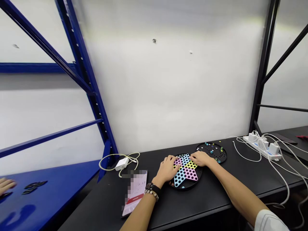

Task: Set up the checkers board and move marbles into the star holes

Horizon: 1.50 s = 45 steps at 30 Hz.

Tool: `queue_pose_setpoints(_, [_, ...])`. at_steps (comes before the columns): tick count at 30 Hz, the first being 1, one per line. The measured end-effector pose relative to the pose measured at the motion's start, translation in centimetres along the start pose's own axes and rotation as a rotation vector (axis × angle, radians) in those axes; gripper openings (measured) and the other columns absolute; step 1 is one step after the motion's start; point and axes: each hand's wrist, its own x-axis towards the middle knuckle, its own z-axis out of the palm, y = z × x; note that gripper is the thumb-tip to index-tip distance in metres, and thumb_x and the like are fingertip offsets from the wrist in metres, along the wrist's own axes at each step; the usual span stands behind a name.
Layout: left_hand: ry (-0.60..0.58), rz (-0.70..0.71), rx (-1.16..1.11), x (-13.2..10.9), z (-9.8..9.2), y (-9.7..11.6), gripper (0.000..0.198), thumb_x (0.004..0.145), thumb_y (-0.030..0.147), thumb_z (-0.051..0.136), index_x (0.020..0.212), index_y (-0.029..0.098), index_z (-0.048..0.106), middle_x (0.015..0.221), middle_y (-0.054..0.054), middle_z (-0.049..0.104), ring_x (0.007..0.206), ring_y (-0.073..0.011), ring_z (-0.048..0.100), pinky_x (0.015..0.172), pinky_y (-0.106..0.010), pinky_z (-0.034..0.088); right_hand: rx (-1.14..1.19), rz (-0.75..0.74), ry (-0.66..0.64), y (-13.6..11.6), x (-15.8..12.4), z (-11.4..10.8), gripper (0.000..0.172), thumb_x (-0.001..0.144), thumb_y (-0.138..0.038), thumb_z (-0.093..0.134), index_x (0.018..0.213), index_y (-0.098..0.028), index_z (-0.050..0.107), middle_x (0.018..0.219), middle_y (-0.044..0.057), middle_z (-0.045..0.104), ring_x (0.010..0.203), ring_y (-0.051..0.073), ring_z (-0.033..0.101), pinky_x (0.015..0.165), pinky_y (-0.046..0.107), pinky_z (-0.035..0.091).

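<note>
A Chinese checkers board [179, 177], a star of pink, blue and yellow points full of holes, sits in a round black tray [192, 185] on the black table. My left hand [167, 168] grips the left side of the star, thumb reaching over its face. At the upper right points, the fingers of my right hand [201, 158] are bent onto the board; their tips are partly hidden. Small coloured marbles show in the tray below the star's edges. Just behind my right hand lies a second round black tray [222, 156] with scattered marbles.
Left of my forearm lies a phone [136, 192]; behind it is a white charger [122, 164] with a looped cable. A power strip [262, 148] with plugs and white cables stands at the right. Another person's hand [6, 185] is over the blue table [55, 189].
</note>
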Motion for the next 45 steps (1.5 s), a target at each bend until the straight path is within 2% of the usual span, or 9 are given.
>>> queue_pose_setpoints(3, [0.0,-0.004,0.003,0.0,0.0,0.0,0.042,0.091,0.043,0.044,0.128,0.027,0.056,0.129,-0.007,0.056,0.119,-0.0263,0.051,0.097,-0.038,0.042,-0.004,-0.009,-0.025,0.0,0.1,-0.1,0.045,0.099,-0.042,0.033,0.086,-0.025,0.073,0.092,0.007,0.074,0.085,0.022,0.066,0.073,0.028,0.04])
queue_pose_setpoints(9, [-0.002,-0.007,0.004,0.1,0.1,-0.1,0.043,0.092,0.045,0.043,0.129,0.027,0.055,0.131,-0.007,0.055,0.121,-0.0264,0.05,0.097,-0.038,0.042,-0.003,0.035,-0.042,-0.1,0.3,0.0,0.054,0.099,-0.05,0.032,0.074,-0.023,0.072,0.087,0.009,0.074,0.083,0.023,0.067,0.07,0.029,0.04])
queue_pose_setpoints(12, [-0.009,-0.012,0.005,0.1,0.1,-0.1,0.043,0.091,0.045,0.043,0.129,0.028,0.055,0.131,-0.007,0.055,0.121,-0.0261,0.05,0.097,-0.038,0.042,0.013,0.021,-0.029,0.1,0.1,0.1,0.049,0.1,-0.044,0.033,0.075,-0.023,0.069,0.087,0.007,0.073,0.082,0.021,0.065,0.069,0.028,0.038])
queue_pose_setpoints(16, [-0.008,-0.007,0.0,0.0,0.0,0.0,0.043,0.091,0.045,0.042,0.129,0.027,0.055,0.13,-0.007,0.055,0.12,-0.0263,0.05,0.097,-0.039,0.042,0.03,-0.003,0.009,0.4,-0.1,0.2,0.036,0.099,-0.039,0.035,0.086,-0.024,0.066,0.093,0.005,0.072,0.085,0.02,0.063,0.07,0.027,0.036])
queue_pose_setpoints(22, [-0.014,-0.009,-0.007,0.0,0.0,0.0,0.044,0.091,0.045,0.042,0.129,0.028,0.055,0.131,-0.007,0.055,0.12,-0.026,0.05,0.098,-0.038,0.042,0.052,0.004,0.017,0.5,-0.1,0.3,0.025,0.098,-0.033,0.037,0.097,-0.025,0.061,0.094,0.003,0.067,0.085,0.019,0.06,0.069,0.027,0.033])
queue_pose_setpoints(27, [-0.005,-0.001,-0.001,0.1,0.1,-0.1,0.043,0.091,0.044,0.043,0.129,0.027,0.056,0.13,-0.007,0.055,0.12,-0.026,0.051,0.098,-0.039,0.042,0.09,-0.003,0.045,0.7,-0.1,0.7,0.026,0.098,-0.035,0.038,0.092,-0.023,0.061,0.097,0.004,0.059,0.085,0.017,0.057,0.072,0.026,0.034])
queue_pose_setpoints(30, [-0.002,0.002,-0.007,0.1,0.1,-0.1,0.043,0.091,0.044,0.042,0.128,0.027,0.056,0.13,-0.007,0.055,0.119,-0.0262,0.051,0.097,-0.038,0.042,0.135,-0.002,0.081,0.6,-0.3,0.8,0.022,0.098,-0.035,0.04,0.097,-0.023,0.058,0.098,0.003,0.056,0.085,0.016,0.056,0.074,0.026,0.036])
queue_pose_setpoints(37, [0.004,-0.003,-0.009,0.1,0.3,-0.2,0.043,0.091,0.044,0.043,0.128,0.027,0.056,0.129,-0.007,0.055,0.12,-0.026,0.05,0.098,-0.039,0.042,0.028,0.027,0.035,-0.3,-0.5,0.3,0.029,0.099,-0.037,0.035,0.094,-0.021,0.059,0.101,0.006,0.056,0.083,0.018,0.057,0.072,0.029,0.035])
queue_pose_setpoints(45, [-0.002,0.0,-0.014,0.0,0.2,-0.1,0.043,0.091,0.044,0.043,0.129,0.026,0.055,0.13,-0.007,0.054,0.121,-0.0264,0.049,0.098,-0.04,0.042,0.01,0.023,0.046,-0.4,-0.7,0.2,0.031,0.099,-0.036,0.035,0.087,-0.021,0.06,0.098,0.005,0.057,0.082,0.017,0.056,0.071,0.028,0.034])
